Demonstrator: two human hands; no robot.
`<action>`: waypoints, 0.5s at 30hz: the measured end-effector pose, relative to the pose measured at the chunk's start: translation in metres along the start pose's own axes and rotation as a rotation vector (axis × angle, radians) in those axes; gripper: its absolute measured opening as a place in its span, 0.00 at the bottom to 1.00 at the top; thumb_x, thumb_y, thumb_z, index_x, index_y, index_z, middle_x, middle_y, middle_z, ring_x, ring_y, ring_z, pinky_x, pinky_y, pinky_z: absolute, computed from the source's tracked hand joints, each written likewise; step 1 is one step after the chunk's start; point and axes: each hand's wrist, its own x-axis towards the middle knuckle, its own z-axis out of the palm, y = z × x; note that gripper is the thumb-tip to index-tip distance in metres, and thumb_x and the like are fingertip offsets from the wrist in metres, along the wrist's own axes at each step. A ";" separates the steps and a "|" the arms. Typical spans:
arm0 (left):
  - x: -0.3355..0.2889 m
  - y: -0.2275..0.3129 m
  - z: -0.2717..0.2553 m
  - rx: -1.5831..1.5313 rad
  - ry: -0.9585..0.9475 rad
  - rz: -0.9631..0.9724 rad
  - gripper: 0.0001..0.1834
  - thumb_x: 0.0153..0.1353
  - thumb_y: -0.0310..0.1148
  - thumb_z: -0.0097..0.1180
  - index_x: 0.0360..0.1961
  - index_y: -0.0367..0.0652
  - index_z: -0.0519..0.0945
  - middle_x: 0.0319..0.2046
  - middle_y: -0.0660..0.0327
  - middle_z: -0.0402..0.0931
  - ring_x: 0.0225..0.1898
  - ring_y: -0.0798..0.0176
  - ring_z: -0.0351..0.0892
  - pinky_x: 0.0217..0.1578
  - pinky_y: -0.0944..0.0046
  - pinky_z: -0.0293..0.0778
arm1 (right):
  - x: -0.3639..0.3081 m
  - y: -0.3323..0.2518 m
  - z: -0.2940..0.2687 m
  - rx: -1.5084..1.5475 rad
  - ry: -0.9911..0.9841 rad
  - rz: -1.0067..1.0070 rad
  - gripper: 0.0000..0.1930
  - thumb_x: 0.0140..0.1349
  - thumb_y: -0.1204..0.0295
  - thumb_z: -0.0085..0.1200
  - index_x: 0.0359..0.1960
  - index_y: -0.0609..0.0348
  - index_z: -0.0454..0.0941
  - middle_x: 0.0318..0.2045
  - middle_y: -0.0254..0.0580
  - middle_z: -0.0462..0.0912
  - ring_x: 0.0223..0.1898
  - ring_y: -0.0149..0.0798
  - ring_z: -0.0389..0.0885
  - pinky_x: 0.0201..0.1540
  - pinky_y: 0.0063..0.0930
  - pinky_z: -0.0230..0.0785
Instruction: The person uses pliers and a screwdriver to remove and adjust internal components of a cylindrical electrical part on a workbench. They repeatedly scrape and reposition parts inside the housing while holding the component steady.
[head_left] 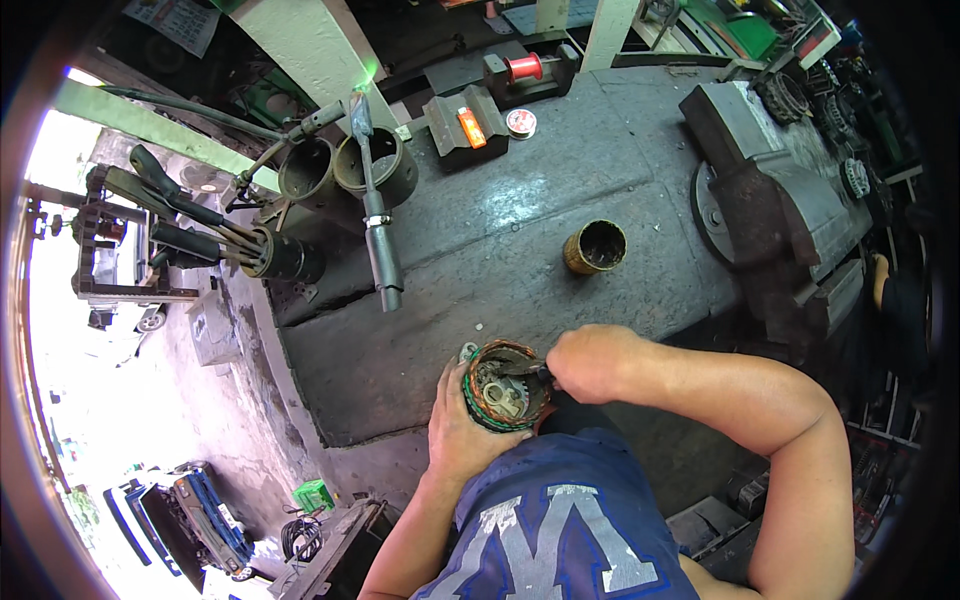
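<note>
Near the workbench's front edge, my left hand [457, 430] is wrapped round the left side of a round alternator stator [478, 408] with copper-coloured windings and green strands. Pale metal parts show inside its ring. My right hand [597, 364] is closed in a fist on a metal-bladed tool [520, 368] with a dark grip. Its blade reaches over the ring from the right, into the opening. Whether the tip touches the windings I cannot tell, and the fist hides most of the grip.
On the workbench [450, 290] stand a brown cup [596, 248], wide metal cylinders [390, 172] and a can of handled tools [285, 255]. A long metal rod tool [382, 250] leans from a cylinder. Behind are an orange lighter [471, 127] and a red spool [523, 67]; at right, a vise [770, 200].
</note>
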 end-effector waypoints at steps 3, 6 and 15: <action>0.001 0.003 -0.001 0.007 -0.015 -0.017 0.75 0.29 0.45 0.98 0.82 0.41 0.69 0.80 0.45 0.74 0.81 0.37 0.74 0.81 0.40 0.73 | -0.002 -0.013 0.011 -0.061 0.090 0.024 0.14 0.61 0.62 0.80 0.41 0.58 0.97 0.44 0.55 0.97 0.52 0.58 0.98 0.53 0.53 0.91; 0.001 0.005 -0.002 0.002 -0.026 -0.020 0.76 0.29 0.45 0.98 0.82 0.41 0.68 0.80 0.44 0.73 0.82 0.37 0.73 0.81 0.40 0.73 | -0.004 -0.022 0.016 -0.133 0.140 0.036 0.13 0.65 0.67 0.74 0.44 0.64 0.96 0.47 0.59 0.96 0.53 0.59 0.98 0.53 0.52 0.92; 0.001 0.000 -0.001 0.017 -0.024 0.013 0.76 0.31 0.49 0.98 0.83 0.40 0.67 0.81 0.41 0.71 0.82 0.35 0.72 0.81 0.39 0.73 | -0.001 -0.029 0.012 -0.033 0.060 -0.052 0.20 0.65 0.58 0.76 0.43 0.67 0.95 0.48 0.64 0.95 0.50 0.64 0.97 0.51 0.56 0.91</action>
